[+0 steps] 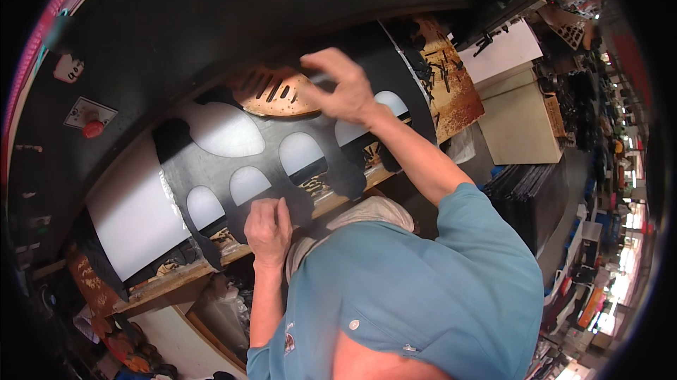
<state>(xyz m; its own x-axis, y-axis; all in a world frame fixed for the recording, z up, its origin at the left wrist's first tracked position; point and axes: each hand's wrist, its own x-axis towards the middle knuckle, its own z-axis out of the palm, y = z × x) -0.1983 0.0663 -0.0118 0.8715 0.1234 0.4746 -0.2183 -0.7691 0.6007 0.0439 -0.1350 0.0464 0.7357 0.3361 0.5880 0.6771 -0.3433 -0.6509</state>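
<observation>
Clock off view centre. 2 o'clock: rust-stained board with black scraps strewn on it, white sheet just beyond. Between 2 and 3: cream box. 3 o'clock: stack of thin black sheets, edges showing. 4 o'clock: orange object among clutter, too small to identify. Between 7 and 8: clear plastic was bunched below the bench edge; farther out sat a pile of brown and orange pieces, kind unclear. Near 10: pale sticker, dark marks on it.
</observation>
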